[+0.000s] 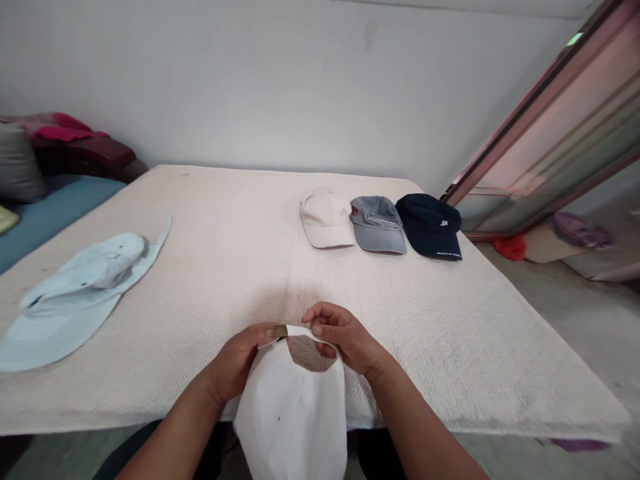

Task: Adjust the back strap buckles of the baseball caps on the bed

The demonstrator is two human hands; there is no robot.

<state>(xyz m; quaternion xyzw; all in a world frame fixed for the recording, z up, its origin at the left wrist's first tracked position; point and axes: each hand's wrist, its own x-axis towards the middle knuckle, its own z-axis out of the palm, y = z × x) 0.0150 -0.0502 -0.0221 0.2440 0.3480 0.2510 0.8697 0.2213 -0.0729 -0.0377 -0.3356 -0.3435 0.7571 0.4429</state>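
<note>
A white cap [293, 413] hangs over the table's near edge, its back strap turned away from me. My left hand [237, 363] pinches the strap's left end by a small brass buckle [280, 331]. The strap's right end is pinched in my right hand [345, 337]. Both hands are closed on the strap above the cream cloth-covered table [230, 267].
Three caps lie in a row at the far right of the table: a cream cap [325, 219], a grey cap [377, 223] and a navy cap [431, 225]. A pale blue brimmed hat [80, 293] lies at the left. A blue couch with cushions [45, 187] stands left; a glass door [555, 133] stands right.
</note>
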